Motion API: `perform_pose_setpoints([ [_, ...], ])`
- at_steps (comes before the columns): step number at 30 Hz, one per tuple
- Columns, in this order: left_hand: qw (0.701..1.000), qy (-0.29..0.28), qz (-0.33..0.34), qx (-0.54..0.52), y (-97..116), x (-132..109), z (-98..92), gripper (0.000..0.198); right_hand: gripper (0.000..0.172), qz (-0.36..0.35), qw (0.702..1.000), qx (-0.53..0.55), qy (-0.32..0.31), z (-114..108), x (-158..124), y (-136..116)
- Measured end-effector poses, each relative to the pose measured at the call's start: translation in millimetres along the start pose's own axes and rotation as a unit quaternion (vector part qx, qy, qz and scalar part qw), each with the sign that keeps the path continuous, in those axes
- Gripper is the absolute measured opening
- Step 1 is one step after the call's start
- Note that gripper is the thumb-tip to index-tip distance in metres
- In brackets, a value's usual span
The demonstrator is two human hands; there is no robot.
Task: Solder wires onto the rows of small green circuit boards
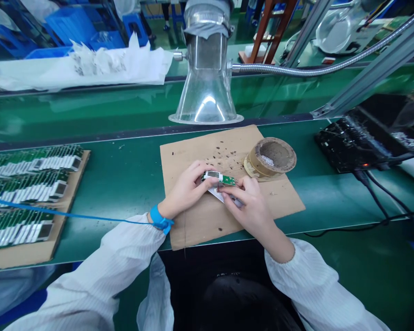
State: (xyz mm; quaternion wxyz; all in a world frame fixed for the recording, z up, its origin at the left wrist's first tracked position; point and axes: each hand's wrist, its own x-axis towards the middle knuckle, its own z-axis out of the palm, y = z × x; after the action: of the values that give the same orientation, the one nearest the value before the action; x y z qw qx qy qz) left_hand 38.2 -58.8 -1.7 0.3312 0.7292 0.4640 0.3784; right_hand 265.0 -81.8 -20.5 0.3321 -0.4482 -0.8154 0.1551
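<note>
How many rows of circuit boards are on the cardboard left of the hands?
3. The far row, the middle row and the near row; they run off the left edge of view, so more may be hidden.

The person's left hand (184, 188) and right hand (250, 207) crowd the green circuit board (228, 180) over the cardboard sheet (196, 225). Leftward, a hand could pass over the green bench mat (124, 174), low under the blue grounding cord (72, 215), until the trayed circuit boards (31, 188) block it. Farther on, the clear fume hood (207, 94) stands in the way. Rightward, the round solder-tip cleaner tin (271, 158), black cables (376, 195), and black bench unit (365, 142) obstruct passage.
</note>
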Motion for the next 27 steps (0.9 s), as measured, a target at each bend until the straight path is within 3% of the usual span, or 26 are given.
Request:
perform_pose_setpoints([
  [8,1.0,0.003,0.011,-0.006,0,-1,1.0,0.028,0.041,-0.032,0.991,-0.116,-0.052,-7,-7,-6],
  [12,1.0,0.001,0.01,-0.002,-3,-2,0.8,0.03,0.044,-0.046,0.993,-0.093,-0.052,-11,-10,-3],
  [16,1.0,0.0,0.005,-0.003,-5,-3,-0.2,0.029,0.033,-0.048,0.999,-0.023,-0.003,-24,-27,0],
  [19,1.0,0.0,0.016,-0.001,-6,-4,-0.2,0.027,0.018,-0.002,0.999,-0.01,0.047,-35,-44,-3],
  [22,1.0,-0.005,0.025,0.005,-6,-4,-0.3,0.026,0.014,0.023,0.998,-0.019,0.052,-45,-54,-1],
  [27,0.999,-0.014,0.036,0.032,-1,-4,-1.6,0.025,0.01,0.073,0.987,-0.097,0.107,-72,-54,36],
])
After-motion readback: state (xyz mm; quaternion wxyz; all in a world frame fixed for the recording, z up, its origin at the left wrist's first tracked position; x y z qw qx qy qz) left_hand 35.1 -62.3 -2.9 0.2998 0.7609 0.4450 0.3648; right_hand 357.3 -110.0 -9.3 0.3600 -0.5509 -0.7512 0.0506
